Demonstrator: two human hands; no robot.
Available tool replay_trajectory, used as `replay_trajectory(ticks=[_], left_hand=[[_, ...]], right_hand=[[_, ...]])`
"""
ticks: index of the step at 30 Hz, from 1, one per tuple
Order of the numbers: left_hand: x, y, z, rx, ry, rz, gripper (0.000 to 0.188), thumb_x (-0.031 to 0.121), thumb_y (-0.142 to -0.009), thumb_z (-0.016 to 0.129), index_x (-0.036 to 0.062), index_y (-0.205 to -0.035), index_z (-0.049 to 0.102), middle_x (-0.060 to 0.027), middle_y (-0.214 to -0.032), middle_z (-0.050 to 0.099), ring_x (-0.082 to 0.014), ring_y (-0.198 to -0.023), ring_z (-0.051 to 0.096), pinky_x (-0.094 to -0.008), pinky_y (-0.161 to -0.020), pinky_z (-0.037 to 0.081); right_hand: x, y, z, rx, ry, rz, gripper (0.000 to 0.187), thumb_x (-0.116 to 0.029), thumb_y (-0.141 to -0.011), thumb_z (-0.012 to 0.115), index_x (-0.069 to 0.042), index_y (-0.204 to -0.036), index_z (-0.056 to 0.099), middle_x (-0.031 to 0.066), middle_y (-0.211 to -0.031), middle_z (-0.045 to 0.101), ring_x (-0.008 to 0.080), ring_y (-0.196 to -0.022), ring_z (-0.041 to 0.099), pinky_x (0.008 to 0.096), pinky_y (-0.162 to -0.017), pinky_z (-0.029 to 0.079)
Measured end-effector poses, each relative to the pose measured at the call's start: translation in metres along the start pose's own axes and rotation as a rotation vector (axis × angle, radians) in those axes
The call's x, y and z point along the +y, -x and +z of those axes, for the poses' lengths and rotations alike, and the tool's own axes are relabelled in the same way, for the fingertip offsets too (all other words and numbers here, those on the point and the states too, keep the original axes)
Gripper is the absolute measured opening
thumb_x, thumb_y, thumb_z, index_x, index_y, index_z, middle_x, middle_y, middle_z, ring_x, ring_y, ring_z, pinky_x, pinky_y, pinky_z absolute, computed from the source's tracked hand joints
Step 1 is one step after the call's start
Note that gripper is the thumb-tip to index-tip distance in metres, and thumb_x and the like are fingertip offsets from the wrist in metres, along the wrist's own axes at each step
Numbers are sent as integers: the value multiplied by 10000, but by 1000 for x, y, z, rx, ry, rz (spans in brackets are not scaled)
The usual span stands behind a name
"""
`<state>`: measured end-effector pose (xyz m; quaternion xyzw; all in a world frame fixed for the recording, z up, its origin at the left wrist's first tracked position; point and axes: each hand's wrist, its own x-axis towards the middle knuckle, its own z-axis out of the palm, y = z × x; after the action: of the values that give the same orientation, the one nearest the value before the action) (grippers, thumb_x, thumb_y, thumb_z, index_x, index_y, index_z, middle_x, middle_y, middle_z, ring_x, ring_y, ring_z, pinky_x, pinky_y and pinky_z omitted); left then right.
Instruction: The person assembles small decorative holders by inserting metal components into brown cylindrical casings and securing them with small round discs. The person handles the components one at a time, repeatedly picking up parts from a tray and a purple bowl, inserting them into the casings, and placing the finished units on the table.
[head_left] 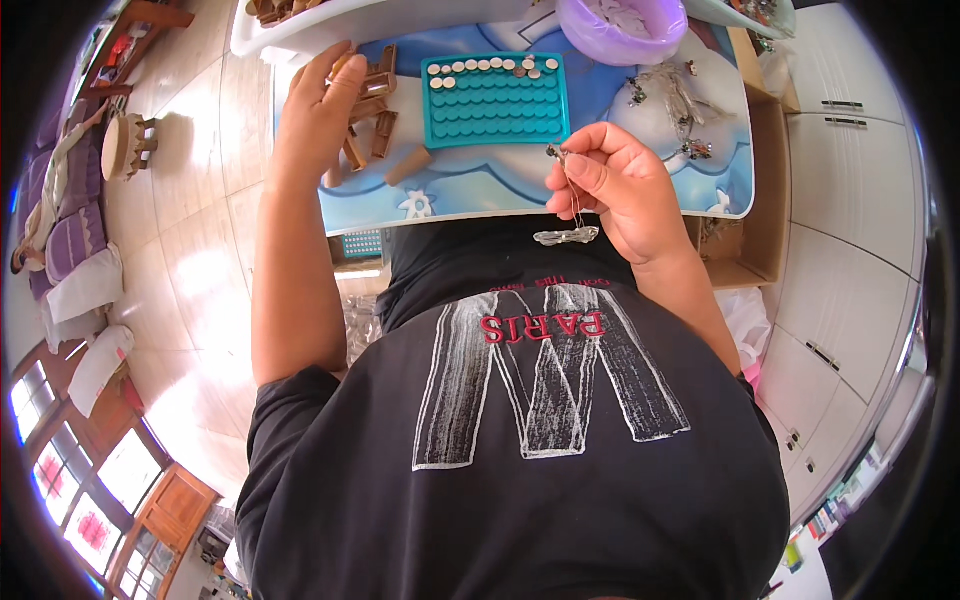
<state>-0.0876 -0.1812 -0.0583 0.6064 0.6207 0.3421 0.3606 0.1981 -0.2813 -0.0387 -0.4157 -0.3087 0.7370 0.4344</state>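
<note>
Silvery wire piece, thin and looped, hangs from the right hand at about 3 o'clock from the picture's middle; thumb and forefinger are pinched together on its upper end near a small dark clip-like tip, and the lower end dangles over the black shirt just below the table edge. Remaining fingers of that hand curl loosely inward. Left hand, at about 11 o'clock, lies palm down on a heap of brown wooden pieces, fingers bent over them and touching the topmost ones; whether any single piece is actually gripped cannot be told. One loose brown cylinder lies just beside the heap at its 5 o'clock. Teal tray with rows of round wells sits between the two hands, toward 12 o'clock, its top row and part of the second filled with small pale discs. Lilac bowl stands beyond the tray at 1 o'clock. Tangle of small metal fittings lies at the right hand's 1 o'clock, well apart from the tray. All rest on a low table with a blue and white cloud-patterned top. Cardboard box stands beside the table at 3 o'clock.
</note>
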Motion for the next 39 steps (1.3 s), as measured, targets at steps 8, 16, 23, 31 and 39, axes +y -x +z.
replay_trajectory(ticks=[8,16,23,31,39], left_hand=[[29,34,-14,201,-401,206,357,326,-890,539,53,-1107,617,-131,-1112,603,-246,-924,591,-292,-768,459],[62,93,48,-448,936,-389,284,194,-883,594,-10,-1080,598,-70,-990,627,-142,-911,590,-274,-799,469],[52,94,61,-402,1106,-469,194,175,-851,642,15,-962,634,-25,-863,642,-81,-752,580,-219,-713,471],[49,95,63,-369,1092,-523,186,180,-852,642,17,-944,635,-16,-848,637,-82,-748,572,-222,-707,465],[57,96,51,-408,761,-382,226,185,-838,656,-13,-945,625,-51,-883,640,-99,-802,568,-233,-743,453]], right_hand=[[12,-9,17,-77,-43,-105,146,-82,-860,614,-13,-960,533,91,-812,622,142,-675,622,252,-611,521],[33,-17,30,-59,249,-547,160,9,-797,661,-1,-929,570,51,-904,577,100,-813,572,224,-712,482],[35,-15,30,48,387,-649,139,34,-764,670,-1,-881,605,67,-890,574,115,-773,571,234,-677,478],[34,-15,29,75,687,-807,95,43,-744,672,-3,-811,621,78,-798,589,165,-723,573,258,-624,462],[20,-15,28,70,893,-824,108,34,-741,670,13,-832,617,93,-797,588,197,-695,582,281,-586,469]])
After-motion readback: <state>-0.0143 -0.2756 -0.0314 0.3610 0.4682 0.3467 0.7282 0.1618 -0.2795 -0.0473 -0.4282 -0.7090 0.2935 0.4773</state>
